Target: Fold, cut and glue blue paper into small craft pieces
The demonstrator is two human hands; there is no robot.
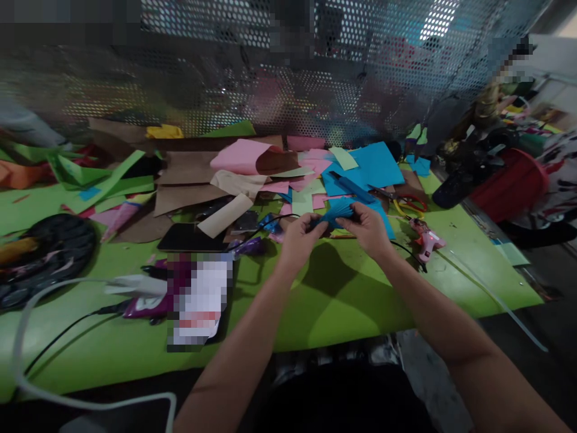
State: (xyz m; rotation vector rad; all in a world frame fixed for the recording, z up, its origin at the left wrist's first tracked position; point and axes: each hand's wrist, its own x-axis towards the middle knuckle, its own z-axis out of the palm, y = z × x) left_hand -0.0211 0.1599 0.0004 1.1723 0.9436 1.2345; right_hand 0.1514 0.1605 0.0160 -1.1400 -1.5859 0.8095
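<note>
Between my two hands, raised a little over the green table, is a piece of blue pleated paper (338, 210). My left hand (303, 236) pinches its left end, thumb on the near side. Its right side is gripped by my right hand (364, 227), with thumb and fingers closed on it. Behind the hands lie larger blue paper sheets (383, 165) and a rolled blue paper piece (351, 187). A pink glue gun (428, 240) rests to the right of my right hand, and scissors (409, 205) with red and yellow handles lie just beyond it.
Pink paper (243, 155), brown paper (184, 168) and green strips (97, 180) cover the table's back. A cardboard tube (226, 215) lies by a dark phone-like slab (189, 239). A black round tray (58, 252) stands left. A perforated metal panel (252, 90) rises behind; a white cable (27, 319) loops front left.
</note>
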